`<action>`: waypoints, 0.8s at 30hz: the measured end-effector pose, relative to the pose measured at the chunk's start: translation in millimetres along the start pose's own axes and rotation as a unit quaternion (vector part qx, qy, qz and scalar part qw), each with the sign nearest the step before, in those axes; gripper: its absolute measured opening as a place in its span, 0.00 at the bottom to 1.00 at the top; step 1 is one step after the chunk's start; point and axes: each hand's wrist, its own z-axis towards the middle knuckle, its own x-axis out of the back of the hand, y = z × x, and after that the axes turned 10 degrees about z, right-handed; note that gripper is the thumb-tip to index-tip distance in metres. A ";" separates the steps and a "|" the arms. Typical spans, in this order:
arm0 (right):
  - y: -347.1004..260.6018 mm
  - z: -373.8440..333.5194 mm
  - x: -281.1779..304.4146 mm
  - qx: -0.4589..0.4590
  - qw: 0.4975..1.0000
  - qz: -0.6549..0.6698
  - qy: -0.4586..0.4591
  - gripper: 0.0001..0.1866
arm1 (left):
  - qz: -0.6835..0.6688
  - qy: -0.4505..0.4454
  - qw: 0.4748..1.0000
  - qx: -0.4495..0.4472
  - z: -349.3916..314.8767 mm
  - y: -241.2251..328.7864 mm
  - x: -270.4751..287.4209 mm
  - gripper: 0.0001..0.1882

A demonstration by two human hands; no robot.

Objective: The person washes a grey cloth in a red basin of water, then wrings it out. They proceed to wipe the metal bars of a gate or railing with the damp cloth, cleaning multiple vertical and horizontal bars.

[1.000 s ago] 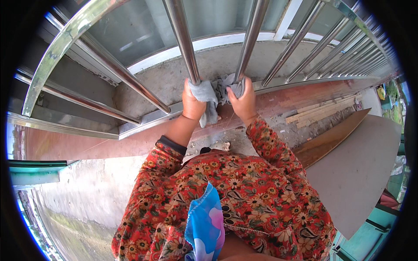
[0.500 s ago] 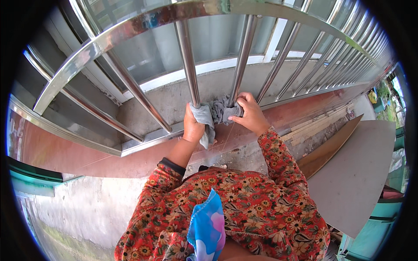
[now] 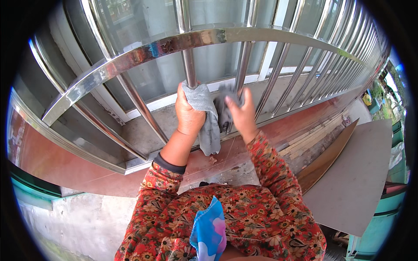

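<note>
My left hand (image 3: 188, 114) is closed round a light grey cloth (image 3: 210, 126), wrapped about an upright metal bar (image 3: 189, 65). The cloth's loose end hangs down below the hand. A darker grey cloth (image 3: 223, 108), blurred by motion, lies against the neighbouring bar (image 3: 243, 67) to the right. My right hand (image 3: 244, 116) grips this darker cloth, thumb and forefinger pointing up on the near side of the bar. Its other fingers are mostly hidden.
A shiny curved rail (image 3: 198, 40) crosses the bars in front of a window (image 3: 156, 82). Below runs a reddish ledge (image 3: 100, 174). A grey board (image 3: 352, 174) and a brown curved panel (image 3: 326, 158) lean at the right, near teal containers (image 3: 370, 230).
Both hands have moved up along their bars with the cloths. More of the light grey cloth hangs free. The view has shifted, so the curved rail sits lower.
</note>
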 end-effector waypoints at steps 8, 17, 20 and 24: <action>-64.1 72.2 -14.8 0.170 0.983 0.005 0.073 0.23 | 0.040 0.006 0.999 -0.028 -2.8 -0.6 0.4 0.12; 62.3 -58.8 -12.8 -0.053 0.992 -0.100 0.055 0.16 | -0.042 -0.045 0.995 0.073 -53.6 -43.8 5.9 0.12; 75.4 -71.1 -12.5 -0.048 0.982 -0.165 0.073 0.18 | 0.008 -0.048 0.997 0.060 -88.6 -89.9 4.5 0.13; 71.3 -69.0 -9.6 -0.028 0.986 -0.153 0.057 0.19 | -0.072 -0.110 0.971 0.202 -116.6 -123.7 10.1 0.07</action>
